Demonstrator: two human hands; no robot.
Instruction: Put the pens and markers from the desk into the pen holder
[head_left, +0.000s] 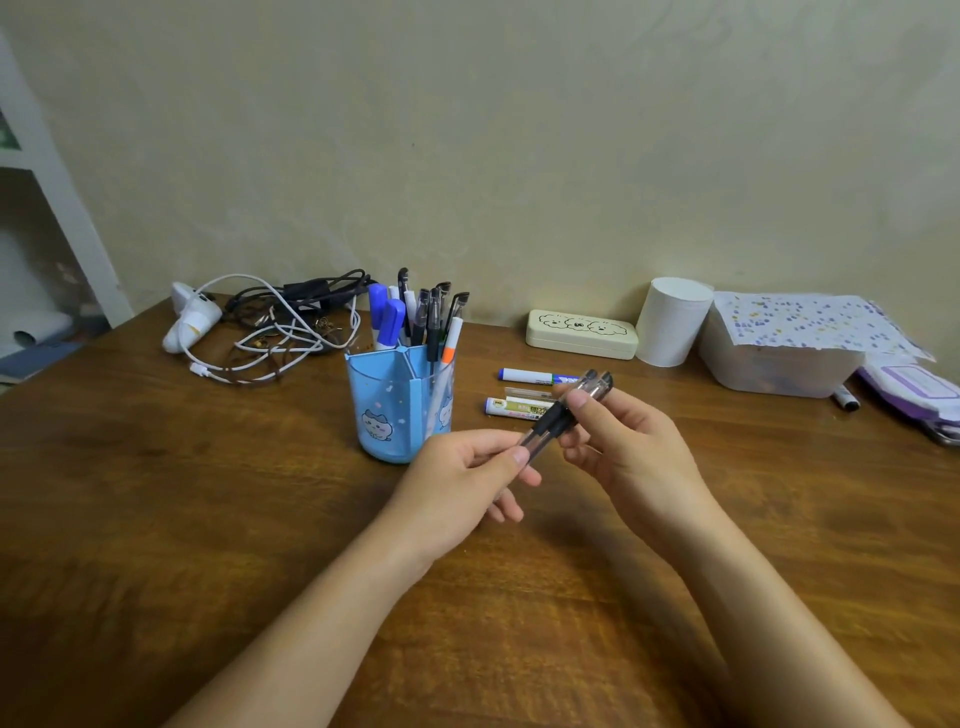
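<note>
Head view: brown wooden desk (156, 493) against a beige wall (519, 156); both hands' grips pinch two black pens (563, 413).

Dim warm indoor light, soft shadows beneath the forearms, wide-angle bending at edges, mild overall softness

A tangle of cables (280, 332) lies at the table's (156, 519) far left; along the wall sit a cream case (581, 333) (cartoon dogs on top), a white cup (672, 322) and a paper-covered tub (779, 358).
</note>
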